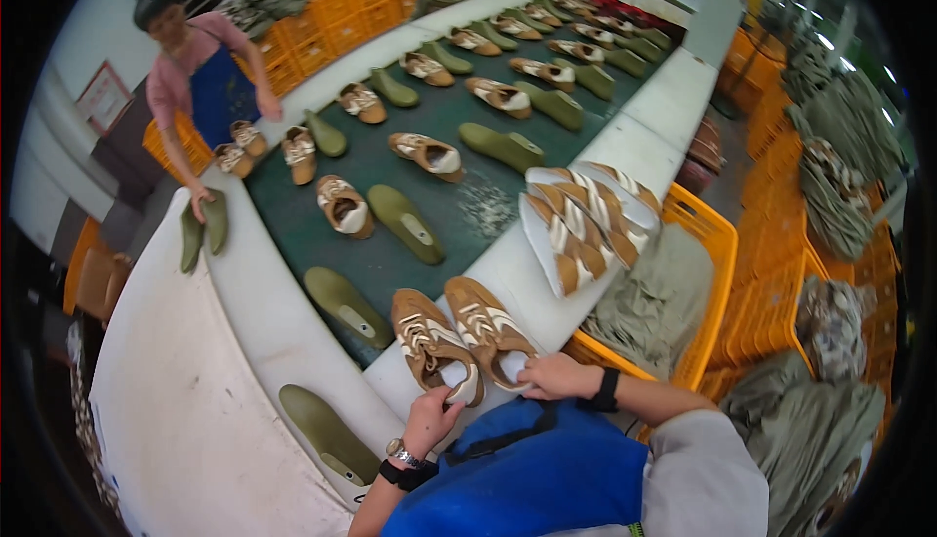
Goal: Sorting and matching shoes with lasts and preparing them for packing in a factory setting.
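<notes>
Two brown shoe uppers with cream stripes lie side by side on the white table edge in front of me. My left hand [432, 416] grips the heel of the left upper [430, 342]. My right hand [552, 376] holds the heel of the right upper [487, 327]. A green shoe last [324, 432] lies on the white surface to the left of my left hand. Another green last [347, 305] rests on the dark belt just beyond the uppers.
The dark green conveyor belt [451, 195] carries several uppers and green lasts. A stack of striped uppers [581, 220] lies to the right. An orange crate [705, 273] holds olive fabric. A person in a blue apron [200, 78] works at the far left.
</notes>
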A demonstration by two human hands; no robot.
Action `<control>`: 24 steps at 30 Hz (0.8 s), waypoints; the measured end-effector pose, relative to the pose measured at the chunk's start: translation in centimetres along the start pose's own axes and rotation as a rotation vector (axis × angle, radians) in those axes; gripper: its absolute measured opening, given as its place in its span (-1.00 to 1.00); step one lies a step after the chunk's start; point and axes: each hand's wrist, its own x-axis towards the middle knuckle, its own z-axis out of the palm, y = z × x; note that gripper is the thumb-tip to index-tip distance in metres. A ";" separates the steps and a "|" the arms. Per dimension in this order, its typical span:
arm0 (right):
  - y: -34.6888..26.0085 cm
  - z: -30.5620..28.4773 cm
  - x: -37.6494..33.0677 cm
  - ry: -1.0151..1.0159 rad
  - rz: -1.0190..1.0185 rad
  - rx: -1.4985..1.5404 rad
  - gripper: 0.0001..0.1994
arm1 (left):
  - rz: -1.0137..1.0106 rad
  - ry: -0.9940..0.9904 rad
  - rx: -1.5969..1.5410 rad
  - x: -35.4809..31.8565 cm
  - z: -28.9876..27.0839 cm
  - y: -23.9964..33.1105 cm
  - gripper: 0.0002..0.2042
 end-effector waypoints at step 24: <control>0.1 -1.5 2.5 -0.251 0.052 0.007 -0.69 | -0.312 0.237 0.759 10.5 -18.7 -16.4 -0.71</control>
